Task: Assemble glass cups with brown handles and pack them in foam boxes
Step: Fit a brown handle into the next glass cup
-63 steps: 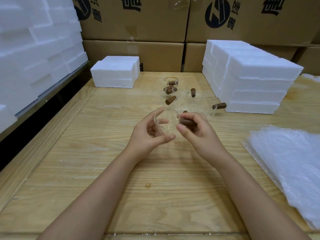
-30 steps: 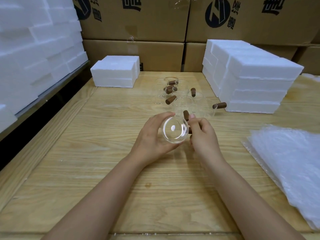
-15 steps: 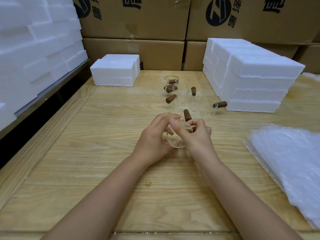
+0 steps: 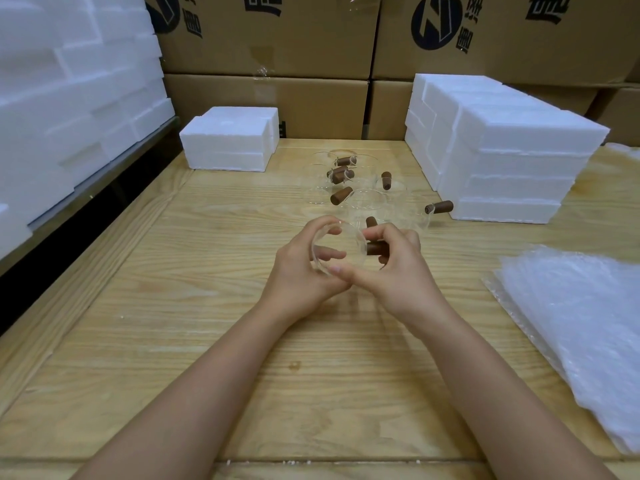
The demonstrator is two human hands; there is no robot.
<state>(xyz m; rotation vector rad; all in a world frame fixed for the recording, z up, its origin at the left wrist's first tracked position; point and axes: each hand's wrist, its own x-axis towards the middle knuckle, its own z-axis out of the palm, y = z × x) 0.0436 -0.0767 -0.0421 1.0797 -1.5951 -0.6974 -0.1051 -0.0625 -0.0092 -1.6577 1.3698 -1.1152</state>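
At the middle of the view, just above the wooden table, a clear glass cup is held on its side with its open mouth turned toward the camera. The cup is wrapped by the left hand, whose curled fingers are seen through the glass. The cup's brown handle, pointing toward 3 o'clock, is gripped by the bent fingers of the right hand, while its thumb is laid under the cup's rim, touching the left hand. Toward 12 o'clock, a cluster of other glass cups with brown handles is set on the table. A low stack of foam boxes is seen at 11 o'clock and a taller stack of foam boxes at 1 o'clock. Clear plastic wrap is spread at 4 o'clock. Printed cardboard cartons are stacked along the back, and a foam wall is found at 10 o'clock.
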